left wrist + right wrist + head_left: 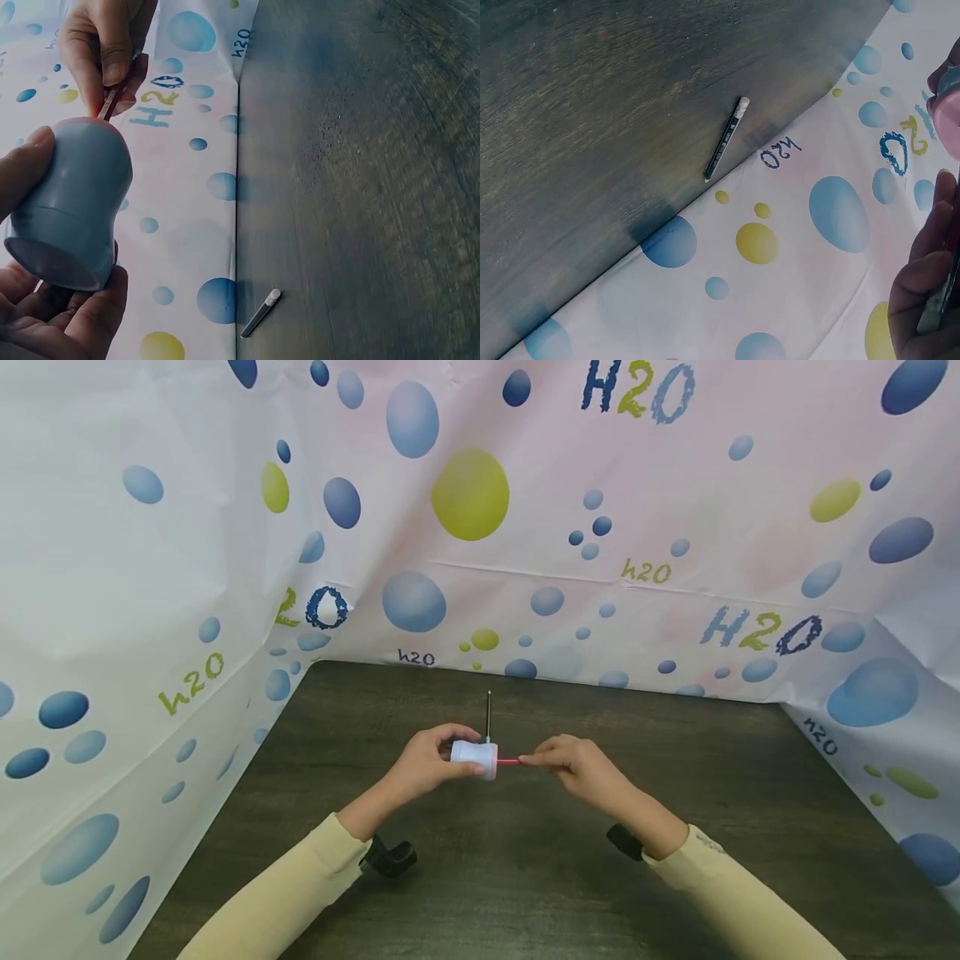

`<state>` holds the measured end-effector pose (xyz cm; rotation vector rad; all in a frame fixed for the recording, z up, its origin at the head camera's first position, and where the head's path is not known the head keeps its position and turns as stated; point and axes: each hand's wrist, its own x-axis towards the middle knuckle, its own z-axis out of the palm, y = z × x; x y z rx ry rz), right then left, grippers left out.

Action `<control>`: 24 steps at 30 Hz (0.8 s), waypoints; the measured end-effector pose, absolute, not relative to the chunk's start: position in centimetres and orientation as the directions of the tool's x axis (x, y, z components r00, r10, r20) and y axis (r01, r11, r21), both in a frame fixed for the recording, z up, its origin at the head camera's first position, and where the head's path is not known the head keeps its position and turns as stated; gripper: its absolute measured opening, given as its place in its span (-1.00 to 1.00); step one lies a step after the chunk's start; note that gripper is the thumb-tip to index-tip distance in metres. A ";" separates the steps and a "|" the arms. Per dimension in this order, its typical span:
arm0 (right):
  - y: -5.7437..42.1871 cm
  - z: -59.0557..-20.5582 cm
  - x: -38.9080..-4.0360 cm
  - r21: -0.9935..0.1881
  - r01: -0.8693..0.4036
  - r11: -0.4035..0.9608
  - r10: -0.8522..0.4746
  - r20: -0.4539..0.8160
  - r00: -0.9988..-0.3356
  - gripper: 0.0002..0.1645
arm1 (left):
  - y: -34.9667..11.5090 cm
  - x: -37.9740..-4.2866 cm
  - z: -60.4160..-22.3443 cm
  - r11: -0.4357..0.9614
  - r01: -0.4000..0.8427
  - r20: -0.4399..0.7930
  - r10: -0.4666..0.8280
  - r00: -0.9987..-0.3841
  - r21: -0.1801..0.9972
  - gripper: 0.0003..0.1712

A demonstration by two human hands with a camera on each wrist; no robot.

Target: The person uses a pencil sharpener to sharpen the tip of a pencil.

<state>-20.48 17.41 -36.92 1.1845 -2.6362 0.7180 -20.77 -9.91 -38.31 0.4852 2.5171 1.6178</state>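
Note:
My left hand (431,758) grips a light-blue, waisted pencil sharpener (472,760) with a pink end, its thumb on the near side and fingers behind. A red pencil (508,762) runs straight into the pink end. To the right, my right hand (581,766) pinches that pencil between thumb and fingers. The left wrist view shows the sharpener's body (75,172) tilted, its flat base toward the camera; the pencil's inner tip is hidden. Just beyond the left hand, a dark pencil (489,714) with a white end lies on the table, also in the right wrist view (726,139).
The dark wood-grain table (525,885) spreads under both hands. A white backdrop (540,560) with blue and green dots and H2O lettering rises behind it and along both sides. Black wrist mounts (388,857) sit below the sleeve cuffs.

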 end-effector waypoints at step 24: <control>16.9 -37.4 -19.6 -0.527 -0.644 0.554 -0.596 0.288 -0.749 -0.63 | -9.2 -20.6 -38.4 0.354 0.249 0.122 0.344 -0.931 0.902 -0.50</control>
